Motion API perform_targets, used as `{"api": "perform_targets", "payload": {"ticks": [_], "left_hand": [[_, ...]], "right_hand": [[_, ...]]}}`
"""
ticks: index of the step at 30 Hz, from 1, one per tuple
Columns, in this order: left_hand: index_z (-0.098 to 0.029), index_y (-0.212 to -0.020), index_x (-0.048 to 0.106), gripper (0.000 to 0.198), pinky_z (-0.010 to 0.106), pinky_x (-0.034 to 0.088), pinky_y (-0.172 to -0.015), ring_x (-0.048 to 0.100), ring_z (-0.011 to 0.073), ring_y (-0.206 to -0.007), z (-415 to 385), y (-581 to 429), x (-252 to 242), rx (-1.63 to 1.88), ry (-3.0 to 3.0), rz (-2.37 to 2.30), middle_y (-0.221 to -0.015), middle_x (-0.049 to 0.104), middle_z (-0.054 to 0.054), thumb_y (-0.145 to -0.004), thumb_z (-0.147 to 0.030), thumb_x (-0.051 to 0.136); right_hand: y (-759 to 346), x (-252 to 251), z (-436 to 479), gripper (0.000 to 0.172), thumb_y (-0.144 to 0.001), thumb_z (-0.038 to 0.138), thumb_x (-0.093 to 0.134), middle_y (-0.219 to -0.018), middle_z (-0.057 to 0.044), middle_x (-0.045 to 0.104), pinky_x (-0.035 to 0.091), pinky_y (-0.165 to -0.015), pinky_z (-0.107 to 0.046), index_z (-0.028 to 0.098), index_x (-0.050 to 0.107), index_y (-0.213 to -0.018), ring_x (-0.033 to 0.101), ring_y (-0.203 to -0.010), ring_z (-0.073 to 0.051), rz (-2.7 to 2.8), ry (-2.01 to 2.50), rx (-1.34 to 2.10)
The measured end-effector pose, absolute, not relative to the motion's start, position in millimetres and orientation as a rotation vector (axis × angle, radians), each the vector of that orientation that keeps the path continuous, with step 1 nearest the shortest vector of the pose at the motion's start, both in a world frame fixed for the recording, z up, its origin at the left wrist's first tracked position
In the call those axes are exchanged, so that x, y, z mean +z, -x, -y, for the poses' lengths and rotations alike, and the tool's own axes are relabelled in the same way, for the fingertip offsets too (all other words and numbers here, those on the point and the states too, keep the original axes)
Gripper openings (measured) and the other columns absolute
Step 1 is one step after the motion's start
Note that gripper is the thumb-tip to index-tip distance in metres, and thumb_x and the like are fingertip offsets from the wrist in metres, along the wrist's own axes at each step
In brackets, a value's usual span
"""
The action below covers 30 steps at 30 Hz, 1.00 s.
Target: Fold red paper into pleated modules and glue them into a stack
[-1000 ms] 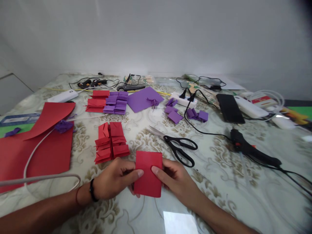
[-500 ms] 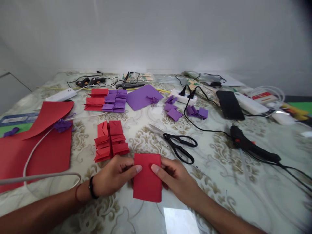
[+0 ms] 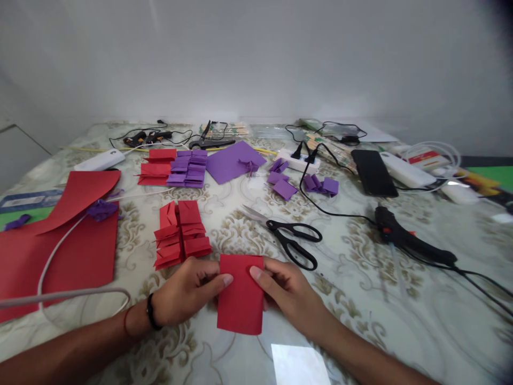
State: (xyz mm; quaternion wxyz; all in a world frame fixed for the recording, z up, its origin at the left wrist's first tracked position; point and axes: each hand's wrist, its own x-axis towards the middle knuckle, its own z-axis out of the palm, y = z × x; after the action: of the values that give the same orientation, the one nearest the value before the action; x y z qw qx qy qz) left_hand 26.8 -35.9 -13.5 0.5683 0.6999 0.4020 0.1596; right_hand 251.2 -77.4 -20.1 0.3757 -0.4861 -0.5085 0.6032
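A small red paper rectangle (image 3: 241, 299) lies near the table's front edge, held between both hands. My left hand (image 3: 186, 293) grips its left edge, thumb pressed on top and fingers curled underneath. My right hand (image 3: 289, 294) pinches its right edge the same way. A stack of folded red paper pieces (image 3: 182, 234) lies just beyond my left hand. Black-handled scissors (image 3: 288, 241) rest beyond my right hand.
Large red sheets (image 3: 60, 240) crossed by a white cable (image 3: 60, 291) lie at left. Folded purple pieces (image 3: 190, 168), a purple sheet (image 3: 234, 160), a power strip (image 3: 298, 160), a phone (image 3: 372, 172) and a black glue gun (image 3: 412, 245) with cables fill the patterned table (image 3: 360, 299).
The red rectangle and both hands have slid slightly toward me and lower in view; the grip is unchanged.
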Motion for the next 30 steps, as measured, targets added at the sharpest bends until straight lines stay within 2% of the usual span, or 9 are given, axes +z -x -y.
{"api": "perform_targets", "payload": {"ticks": [7,13,22,30], "left_hand": [[-0.015,-0.073,0.065,0.048,0.022,0.039,-0.052,0.051,0.0137,-0.060,36.8,-28.5,-11.6,0.414,-1.612,-0.935,-0.062,0.058,0.000,-0.098,-0.054,0.054],[-0.014,-0.073,0.066,0.048,0.023,0.042,-0.055,0.055,0.0148,-0.061,36.9,-27.7,-11.6,0.410,-1.605,-0.936,-0.064,0.062,0.002,-0.099,-0.053,0.054],[-0.015,-0.070,0.064,0.050,0.023,0.041,-0.055,0.053,0.0145,-0.061,36.7,-28.5,-7.1,0.398,-1.622,-0.937,-0.062,0.059,0.001,-0.098,-0.055,0.054],[-0.016,-0.070,0.057,0.046,0.023,0.030,-0.052,0.040,0.0110,-0.058,36.7,-26.1,-9.0,0.355,-1.629,-0.933,-0.063,0.050,-0.002,-0.099,-0.051,0.053]], "right_hand": [[-251.8,-22.8,77.7,0.054,-0.098,0.062,0.056,-0.054,0.003,0.053,0.032,-0.049,-0.025,0.018,0.055,-0.066,0.045,-0.050,-0.010,1.336,1.238,1.497],[-251.9,-23.3,77.7,0.053,-0.099,0.061,0.055,-0.052,0.003,0.055,0.032,-0.049,-0.025,0.018,0.058,-0.068,0.046,-0.048,-0.010,1.336,1.219,1.515],[-251.8,-21.5,77.3,0.056,-0.101,0.059,0.052,-0.051,0.002,0.055,0.034,-0.049,-0.025,0.019,0.056,-0.063,0.047,-0.047,-0.010,1.345,1.193,1.481],[-252.8,-20.6,76.3,0.057,-0.101,0.060,0.050,-0.054,0.001,0.055,0.036,-0.052,-0.026,0.019,0.056,-0.063,0.050,-0.051,-0.012,1.310,1.203,1.514]]}}
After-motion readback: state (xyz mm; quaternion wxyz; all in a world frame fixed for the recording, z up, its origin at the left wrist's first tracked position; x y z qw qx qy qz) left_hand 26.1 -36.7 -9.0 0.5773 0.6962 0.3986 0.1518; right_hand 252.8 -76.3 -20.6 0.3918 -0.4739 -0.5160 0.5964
